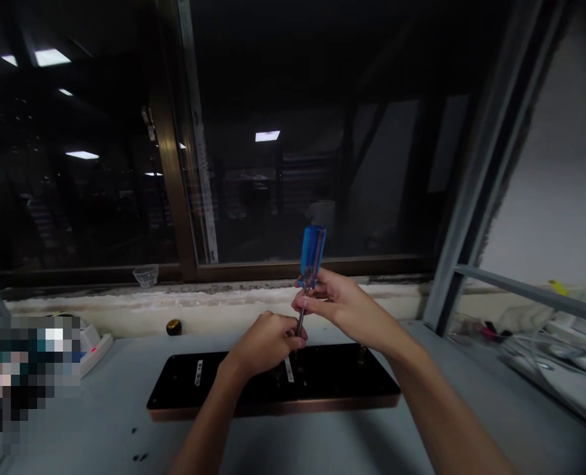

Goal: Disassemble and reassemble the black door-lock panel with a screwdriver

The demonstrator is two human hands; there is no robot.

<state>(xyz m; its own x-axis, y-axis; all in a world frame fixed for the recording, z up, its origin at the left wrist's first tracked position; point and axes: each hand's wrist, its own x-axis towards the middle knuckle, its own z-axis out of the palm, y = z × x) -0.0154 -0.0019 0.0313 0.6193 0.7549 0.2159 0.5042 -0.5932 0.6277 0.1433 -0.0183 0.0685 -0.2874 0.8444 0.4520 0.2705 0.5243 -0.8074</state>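
Note:
A screwdriver (313, 254) with a clear blue handle stands nearly upright, handle at the top, over a long black-topped panel (214, 379) with copper-coloured sides. The fingers of my right hand (340, 300) are closed around it just below the handle. Lower down, my left hand (268, 340) pinches the metal shaft close to the panel. The shaft's tip is hidden behind my left fingers, so I cannot tell whether it touches the panel. White labels are stuck on the black top, and a small brass-coloured part (361, 356) stands near its right end.
A round dark and gold knob (173, 327) lies behind the panel. A clear plastic cup (146, 275) sits on the window ledge. At the left is a white power strip (95, 356); at the right, tangled white cables (555, 356) lie past a metal post (451, 290). Small black bits dot the front left.

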